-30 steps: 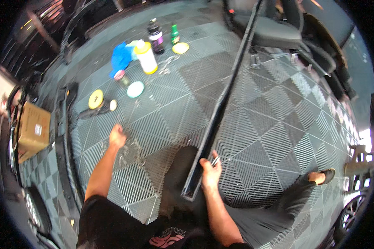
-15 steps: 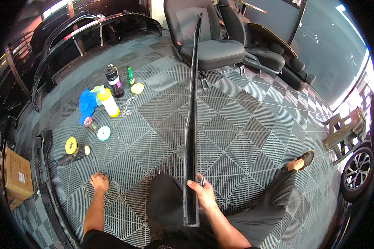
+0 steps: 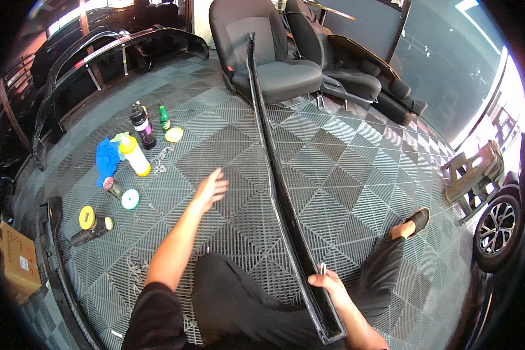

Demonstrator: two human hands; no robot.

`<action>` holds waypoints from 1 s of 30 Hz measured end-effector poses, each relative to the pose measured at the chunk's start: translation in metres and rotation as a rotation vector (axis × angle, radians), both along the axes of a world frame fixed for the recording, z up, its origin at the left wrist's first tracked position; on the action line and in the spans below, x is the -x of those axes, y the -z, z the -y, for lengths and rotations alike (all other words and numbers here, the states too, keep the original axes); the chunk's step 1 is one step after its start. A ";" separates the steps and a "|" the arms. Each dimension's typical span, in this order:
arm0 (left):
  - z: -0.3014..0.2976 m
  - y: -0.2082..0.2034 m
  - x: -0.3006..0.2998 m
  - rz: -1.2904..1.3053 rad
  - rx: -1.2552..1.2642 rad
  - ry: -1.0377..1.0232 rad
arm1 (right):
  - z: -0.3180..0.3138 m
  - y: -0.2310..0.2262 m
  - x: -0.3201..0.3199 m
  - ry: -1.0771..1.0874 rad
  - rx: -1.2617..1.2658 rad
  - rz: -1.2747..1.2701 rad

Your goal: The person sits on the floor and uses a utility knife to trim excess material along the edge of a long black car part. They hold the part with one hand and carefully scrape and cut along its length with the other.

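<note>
My right hand (image 3: 332,287) is closed round the near end of a long black trim strip (image 3: 282,204), thumb on its inner channel. A small silvery piece (image 3: 323,268) shows beside those fingers; its kind I cannot make out. The strip slants away from me, its far end in front of a car seat. To the left of the strip, my left hand (image 3: 210,191) is stretched out above the tiled floor, fingers apart and holding nothing. Crumpled whitish strands (image 3: 137,274) lie on the floor near my left forearm.
At left are a polishing machine (image 3: 92,226), a teal pad (image 3: 130,199), a white-yellow bottle (image 3: 135,156), a blue cloth (image 3: 107,161), a black bottle (image 3: 142,125) and a green bottle (image 3: 164,118). Car seats (image 3: 262,52) stand ahead, a step stool (image 3: 475,178) and wheel (image 3: 497,224) right.
My left hand has lifted from the strands on the floor and swung forward and right, opening. The strip's near end has moved right with my right hand, so the strip now slants.
</note>
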State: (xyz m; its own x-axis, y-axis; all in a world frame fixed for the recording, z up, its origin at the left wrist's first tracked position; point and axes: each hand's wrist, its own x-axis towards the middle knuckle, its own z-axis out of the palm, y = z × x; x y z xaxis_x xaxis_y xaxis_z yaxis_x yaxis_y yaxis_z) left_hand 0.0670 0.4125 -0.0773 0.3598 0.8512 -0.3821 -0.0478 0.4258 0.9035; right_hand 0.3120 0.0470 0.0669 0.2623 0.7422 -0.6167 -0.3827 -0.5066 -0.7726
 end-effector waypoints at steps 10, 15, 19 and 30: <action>-0.085 -0.051 -0.187 0.624 0.187 -0.073 | 0.096 -0.027 -0.031 -0.210 -0.149 -0.068; -0.039 -0.054 -0.211 0.646 0.120 -0.140 | 0.146 -0.028 -0.054 -0.253 -0.017 -0.163; 0.034 -0.057 -0.209 0.664 0.168 -0.091 | 0.187 -0.038 -0.081 -0.343 0.209 0.039; 0.287 -0.013 -0.194 0.690 0.186 -0.255 | -0.037 -0.029 -0.083 -0.220 -0.365 0.801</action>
State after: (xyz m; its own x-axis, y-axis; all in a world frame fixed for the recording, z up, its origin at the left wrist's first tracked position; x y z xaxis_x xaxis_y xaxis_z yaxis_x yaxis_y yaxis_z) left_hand 0.2609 0.1258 -0.0648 0.3699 0.8837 -0.2867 -0.6937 0.4680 0.5475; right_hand 0.3945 0.0836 0.0954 0.3408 0.9397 -0.0271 0.4144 -0.1761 -0.8929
